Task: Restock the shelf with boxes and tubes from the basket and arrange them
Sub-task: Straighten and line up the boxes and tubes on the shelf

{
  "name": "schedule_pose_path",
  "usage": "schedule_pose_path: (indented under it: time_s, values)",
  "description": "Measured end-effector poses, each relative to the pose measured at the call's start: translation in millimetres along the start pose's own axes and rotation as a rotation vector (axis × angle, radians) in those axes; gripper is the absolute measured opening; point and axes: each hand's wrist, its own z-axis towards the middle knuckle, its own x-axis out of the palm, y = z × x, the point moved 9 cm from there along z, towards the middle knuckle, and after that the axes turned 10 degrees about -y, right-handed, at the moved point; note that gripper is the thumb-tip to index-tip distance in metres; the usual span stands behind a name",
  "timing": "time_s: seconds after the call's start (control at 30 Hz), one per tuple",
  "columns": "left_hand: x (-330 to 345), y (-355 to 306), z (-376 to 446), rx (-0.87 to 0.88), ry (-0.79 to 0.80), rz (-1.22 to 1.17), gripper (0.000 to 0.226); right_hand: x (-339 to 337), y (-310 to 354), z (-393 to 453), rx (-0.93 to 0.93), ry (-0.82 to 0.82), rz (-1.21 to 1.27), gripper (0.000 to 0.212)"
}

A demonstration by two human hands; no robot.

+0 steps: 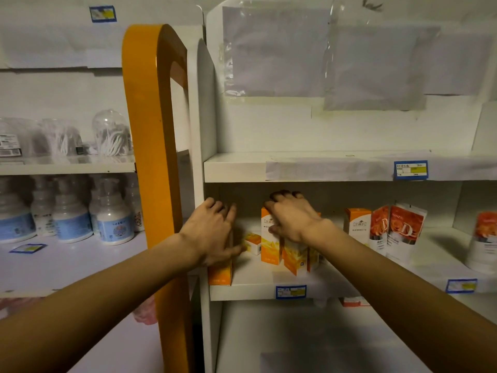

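Orange boxes (285,251) stand upright in a tight cluster on the middle shelf (250,288) of the white unit, toward its left half. Right hand (291,218) lies over the top of the cluster, fingers curled down over the tallest box's top edge, thumb at its front face; gripping it. Left hand (212,232) is spread, fingers fairly straight, palm pressed against the right side of another orange box (220,274) standing at the shelf's far left front corner; most of that box is hidden by the hand. Small yellow box (252,242) lies between the two hands, further back on the shelf. Lone orange box (357,220) stands upright to the right, well apart from the cluster, just beside two red-orange tubes (400,230) standing cap down. White tub (482,243) with an orange label sits at the right edge, partly cut off. Blue price tags (291,292) are stuck on the shelf's front lip; another tag (410,170) on the shelf above. Lower shelf holds a small red-white packet (353,301), mostly hidden. Orange post (150,157) rises left of the unit. Behind it, the neighbouring shelving carries white pump bottles (113,224) with blue labels, and clear packs of white cotton swabs (111,135) one level up. Plastic-covered papers (322,57) are taped on the back wall up top.
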Motion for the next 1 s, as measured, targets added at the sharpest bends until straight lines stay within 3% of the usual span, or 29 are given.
schedule_pose_path:
  time_s: [0.13,0.4,0.53,0.63,0.87,1.0]
  values:
    - [4,-3,1,0.079,0.079,0.068,0.116,0,2,-2,0.003,-0.005,-0.013,0.051]
    - [10,-3,1,0.064,0.006,0.134,0.112,-7,17,-2,0.005,-0.051,-0.038,0.060]
    - [10,-2,0,0.061,-0.011,0.131,0.108,-9,53,4,-0.127,-0.133,-0.122,0.055]
    - [10,-4,0,0.080,-0.031,0.131,0.099,13,69,8,-0.203,-0.045,-0.267,0.056]
    - [12,-3,1,0.116,-0.027,0.142,0.101,73,78,4,-0.406,0.176,-0.804,0.061]
    - [11,-4,1,0.116,-0.036,0.147,0.096,85,85,3,-0.463,0.183,-0.931,0.058]
